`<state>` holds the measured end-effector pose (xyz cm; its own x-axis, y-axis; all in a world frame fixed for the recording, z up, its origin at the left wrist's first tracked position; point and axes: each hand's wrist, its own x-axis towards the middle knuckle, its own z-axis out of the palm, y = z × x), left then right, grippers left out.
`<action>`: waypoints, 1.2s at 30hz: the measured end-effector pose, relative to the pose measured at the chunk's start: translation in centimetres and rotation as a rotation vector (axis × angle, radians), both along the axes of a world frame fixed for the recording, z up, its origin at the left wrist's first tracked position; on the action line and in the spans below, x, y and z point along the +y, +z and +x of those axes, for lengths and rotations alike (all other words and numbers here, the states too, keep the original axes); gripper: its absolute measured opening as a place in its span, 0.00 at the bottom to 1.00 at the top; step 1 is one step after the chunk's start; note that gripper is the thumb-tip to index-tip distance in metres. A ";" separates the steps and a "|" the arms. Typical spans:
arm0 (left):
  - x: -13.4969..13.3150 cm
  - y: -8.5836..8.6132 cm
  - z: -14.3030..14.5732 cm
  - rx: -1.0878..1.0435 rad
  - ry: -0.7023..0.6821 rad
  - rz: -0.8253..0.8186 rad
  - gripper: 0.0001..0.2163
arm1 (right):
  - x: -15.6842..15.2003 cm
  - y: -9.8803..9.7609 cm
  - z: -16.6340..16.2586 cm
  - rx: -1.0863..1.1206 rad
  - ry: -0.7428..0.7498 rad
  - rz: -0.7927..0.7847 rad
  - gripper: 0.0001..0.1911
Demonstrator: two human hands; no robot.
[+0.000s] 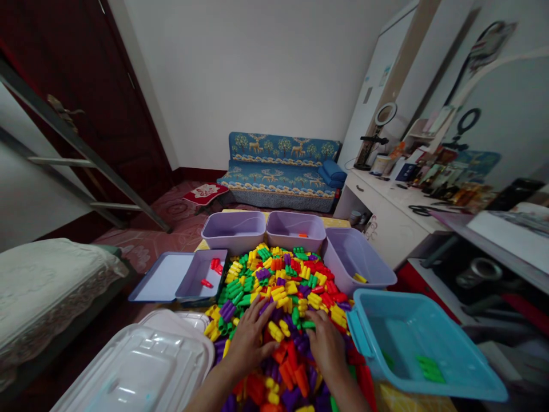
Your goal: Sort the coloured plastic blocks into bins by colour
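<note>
A large heap of coloured plastic building blocks [281,289] in yellow, green, red, purple and orange covers the table in front of me. My left hand [251,340] rests on the heap with its fingers spread, among yellow and purple blocks. Opposite it, my right hand [325,343] lies on the heap's right side, fingers apart. Its fingertips are beside a green block [307,324], and I see no block lifted in either hand. Orange blocks [294,369] lie between my wrists.
Around the heap stand purple bins [234,224], one holding an orange block [303,235], another a yellow block [359,278]. A small box [185,289] holds red blocks; a blue bin [463,343] holds green ones. White lids [141,366] lie at left.
</note>
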<state>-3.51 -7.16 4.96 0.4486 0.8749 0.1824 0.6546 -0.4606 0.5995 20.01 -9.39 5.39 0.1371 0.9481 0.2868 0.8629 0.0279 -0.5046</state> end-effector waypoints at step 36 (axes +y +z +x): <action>0.0 0.1 0.1 0.088 0.000 0.050 0.40 | -1.3 7.2 4.4 1.897 -0.508 0.063 0.07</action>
